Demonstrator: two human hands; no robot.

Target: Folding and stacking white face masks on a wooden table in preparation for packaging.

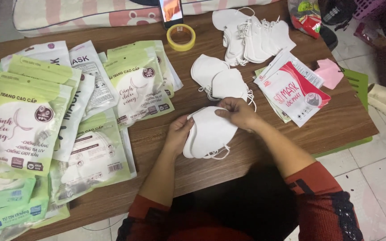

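Two hands square up a small stack of white folded fabric face masks (211,134) at frame centre, just above the brown wooden counter (264,147). Left hand (178,134) cups the edge, right hand (240,112) fingers pinch the top, keeping edges aligned. Green-white mask packets (23,125) fan out at left.

We are seeing white masks (211,134), green-and-white packets (21,125), a red-and-white packet (293,91), a yellow tape roll (181,37), a brown wooden table (166,134) and red-and-black sleeves (327,201).
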